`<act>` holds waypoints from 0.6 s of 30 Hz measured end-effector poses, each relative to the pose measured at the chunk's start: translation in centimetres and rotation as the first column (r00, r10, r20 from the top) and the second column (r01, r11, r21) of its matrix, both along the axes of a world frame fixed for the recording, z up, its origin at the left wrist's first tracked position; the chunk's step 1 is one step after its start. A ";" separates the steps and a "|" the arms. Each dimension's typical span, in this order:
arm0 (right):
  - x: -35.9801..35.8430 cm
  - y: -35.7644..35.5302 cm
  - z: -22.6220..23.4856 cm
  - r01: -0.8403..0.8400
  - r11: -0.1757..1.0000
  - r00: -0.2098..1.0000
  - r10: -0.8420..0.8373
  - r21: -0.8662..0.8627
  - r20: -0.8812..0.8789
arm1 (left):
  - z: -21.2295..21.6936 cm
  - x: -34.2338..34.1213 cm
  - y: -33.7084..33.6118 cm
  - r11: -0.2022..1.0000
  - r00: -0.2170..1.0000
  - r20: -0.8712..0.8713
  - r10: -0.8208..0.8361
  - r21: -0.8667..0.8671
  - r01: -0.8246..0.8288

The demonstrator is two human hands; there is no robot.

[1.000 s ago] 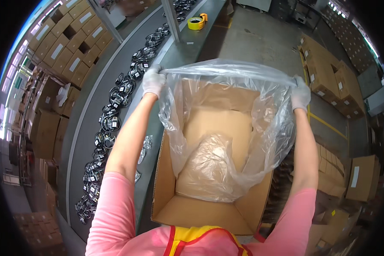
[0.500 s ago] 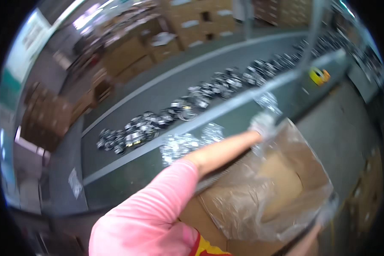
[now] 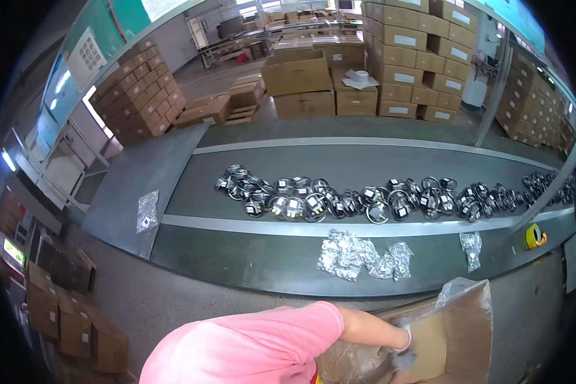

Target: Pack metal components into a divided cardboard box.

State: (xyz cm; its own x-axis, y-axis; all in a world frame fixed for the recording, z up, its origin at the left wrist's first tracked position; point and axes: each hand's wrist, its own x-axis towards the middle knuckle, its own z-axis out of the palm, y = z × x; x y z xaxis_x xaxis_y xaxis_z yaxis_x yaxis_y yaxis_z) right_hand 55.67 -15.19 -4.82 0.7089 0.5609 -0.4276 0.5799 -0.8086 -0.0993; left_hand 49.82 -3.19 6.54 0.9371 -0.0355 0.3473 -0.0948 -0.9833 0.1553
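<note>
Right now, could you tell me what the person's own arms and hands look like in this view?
Only one arm shows clearly. It wears a pink short sleeve that ends near the elbow, with the forearm bare below it. The hand wears a thin, light grey glove with a whitish cuff at the wrist. Which arm it is cannot be told, and the other is out of view.

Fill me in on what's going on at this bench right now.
A person in a pink sleeve reaches one gloved hand down into an open cardboard box lined with a clear plastic bag, touching the liner. Which hand it is cannot be told; the other is out of view. Behind the box, small clear packets lie on the bench, and a row of coiled black cables sits on the grey belt.
</note>
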 end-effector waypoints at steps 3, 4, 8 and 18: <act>-4.3 -0.7 0.7 -0.095 0.994 0.988 0.100 0.044 -0.120 | 0.6 -3.6 3.9 0.995 0.994 -0.064 -0.088 0.034 0.090; -5.2 -0.8 1.0 -0.139 0.989 0.978 0.146 0.058 -0.150 | 0.5 -3.7 3.9 0.993 0.992 -0.077 -0.104 0.043 0.107; -7.8 -3.4 1.8 -0.242 0.964 0.926 0.263 0.112 -0.270 | 0.2 -5.5 2.9 0.968 0.964 -0.133 -0.229 0.072 0.240; -19.7 -10.1 18.1 0.099 0.927 0.900 0.071 0.361 -0.429 | 13.1 -13.0 11.1 0.823 0.794 -0.235 -0.560 -0.044 0.567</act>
